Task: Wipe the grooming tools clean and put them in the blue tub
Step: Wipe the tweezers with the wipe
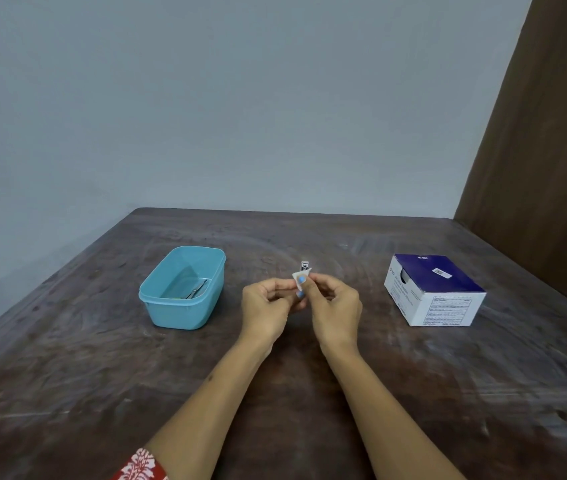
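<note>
Both hands (301, 299) pinch a wipe; blue tub (171, 310) holds scissors (196, 292)

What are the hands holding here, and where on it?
A small metal tool, gripped by its lower end in the left hand; the right hand pinches a white wipe around its middle.

Dark wooden table (102, 393) with blue tub (185, 313), box (445, 303).
</note>
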A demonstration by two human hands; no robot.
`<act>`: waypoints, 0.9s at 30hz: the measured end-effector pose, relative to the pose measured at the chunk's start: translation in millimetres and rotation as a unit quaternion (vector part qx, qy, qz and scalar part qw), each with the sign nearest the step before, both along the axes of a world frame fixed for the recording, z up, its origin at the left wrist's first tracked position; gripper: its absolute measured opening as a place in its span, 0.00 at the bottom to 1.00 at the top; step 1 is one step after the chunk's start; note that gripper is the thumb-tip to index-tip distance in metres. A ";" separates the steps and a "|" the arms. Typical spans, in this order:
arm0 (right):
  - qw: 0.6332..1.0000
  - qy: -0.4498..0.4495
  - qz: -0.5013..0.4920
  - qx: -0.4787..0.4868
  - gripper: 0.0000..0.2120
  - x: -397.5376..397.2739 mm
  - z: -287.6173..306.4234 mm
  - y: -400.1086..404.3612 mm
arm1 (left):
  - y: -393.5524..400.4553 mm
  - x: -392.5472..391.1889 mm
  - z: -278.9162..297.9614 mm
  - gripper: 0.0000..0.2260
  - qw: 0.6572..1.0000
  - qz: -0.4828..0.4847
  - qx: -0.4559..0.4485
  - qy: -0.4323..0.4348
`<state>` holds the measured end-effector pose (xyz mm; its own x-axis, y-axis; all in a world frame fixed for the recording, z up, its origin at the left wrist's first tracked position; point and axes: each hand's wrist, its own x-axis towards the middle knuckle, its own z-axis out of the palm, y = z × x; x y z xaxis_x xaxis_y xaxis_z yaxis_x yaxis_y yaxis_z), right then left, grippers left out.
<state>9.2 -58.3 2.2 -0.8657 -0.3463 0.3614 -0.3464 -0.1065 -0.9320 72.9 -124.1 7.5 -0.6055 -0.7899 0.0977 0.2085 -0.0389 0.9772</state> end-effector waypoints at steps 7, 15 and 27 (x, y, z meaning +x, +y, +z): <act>0.993 -0.084 -0.009 -0.083 0.04 -6.1 0.9 -2.0 | -2.9 -2.2 -3.1 0.08 0.998 -0.027 -0.038 -0.049; 0.995 -0.085 0.039 -0.046 0.01 -4.9 -3.1 -4.7 | -5.7 -1.6 -4.6 0.08 0.998 0.018 -0.055 -0.039; 0.998 0.049 -0.010 0.041 0.04 -7.7 -6.3 -4.1 | -7.3 -4.0 -6.6 0.08 0.987 0.055 -0.137 -0.063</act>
<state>1.6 -62.4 -4.1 -0.8346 -0.3610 0.4161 -0.4380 -0.0233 -0.8987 68.8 -131.4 0.9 -0.5384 -0.8061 0.2458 0.0734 0.2457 0.9666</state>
